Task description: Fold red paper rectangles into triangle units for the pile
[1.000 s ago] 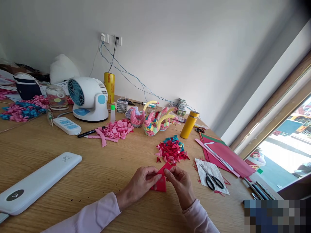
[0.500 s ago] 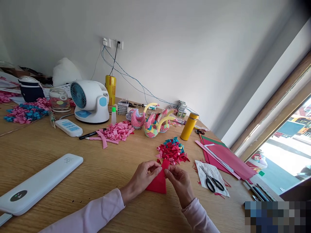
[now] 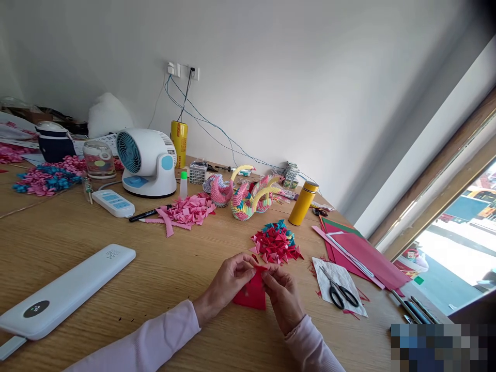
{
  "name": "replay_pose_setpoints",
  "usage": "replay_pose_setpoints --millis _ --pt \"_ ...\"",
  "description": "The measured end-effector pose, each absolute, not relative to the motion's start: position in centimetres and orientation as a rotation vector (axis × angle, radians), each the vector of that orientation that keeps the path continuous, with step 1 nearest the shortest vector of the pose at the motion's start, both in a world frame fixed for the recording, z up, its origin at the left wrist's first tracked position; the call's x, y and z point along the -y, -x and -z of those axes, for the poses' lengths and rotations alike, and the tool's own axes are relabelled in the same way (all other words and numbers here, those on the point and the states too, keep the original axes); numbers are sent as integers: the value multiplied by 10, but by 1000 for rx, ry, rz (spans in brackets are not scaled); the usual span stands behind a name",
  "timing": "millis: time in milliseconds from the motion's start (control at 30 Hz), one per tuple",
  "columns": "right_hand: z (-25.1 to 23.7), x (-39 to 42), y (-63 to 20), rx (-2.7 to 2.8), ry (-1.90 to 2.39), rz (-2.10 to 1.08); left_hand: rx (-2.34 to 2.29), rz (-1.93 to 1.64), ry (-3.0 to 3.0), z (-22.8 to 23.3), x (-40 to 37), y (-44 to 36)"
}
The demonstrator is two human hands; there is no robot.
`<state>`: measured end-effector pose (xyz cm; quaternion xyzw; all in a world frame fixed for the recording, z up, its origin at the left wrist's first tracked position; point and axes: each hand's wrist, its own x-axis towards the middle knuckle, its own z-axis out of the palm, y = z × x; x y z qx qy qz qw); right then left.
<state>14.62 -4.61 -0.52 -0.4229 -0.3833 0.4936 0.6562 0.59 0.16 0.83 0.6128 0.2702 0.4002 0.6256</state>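
Near the table's front edge, the red paper piece [image 3: 251, 294] lay on the wooden table [image 3: 155, 268], pinched at its top by the left hand [image 3: 228, 281] and right hand [image 3: 282, 294]; half a second before, its tip had stood taller, and now it was folded lower. Just beyond lay one heap of red folded triangles [image 3: 276, 244], to the right one pair of scissors [image 3: 341, 293], farther back two paper swans [image 3: 248, 194] and one yellow flask [image 3: 303, 202].

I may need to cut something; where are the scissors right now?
The scissors lie on a white sheet on the table, just right of the right hand, near the red paper stack.
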Motion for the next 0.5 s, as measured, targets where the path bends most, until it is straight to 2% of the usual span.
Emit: replay_pose_setpoints --millis 500 --pt "9 50 -151 1125 1080 -910 -531 -792 -932 -11 5 -3"
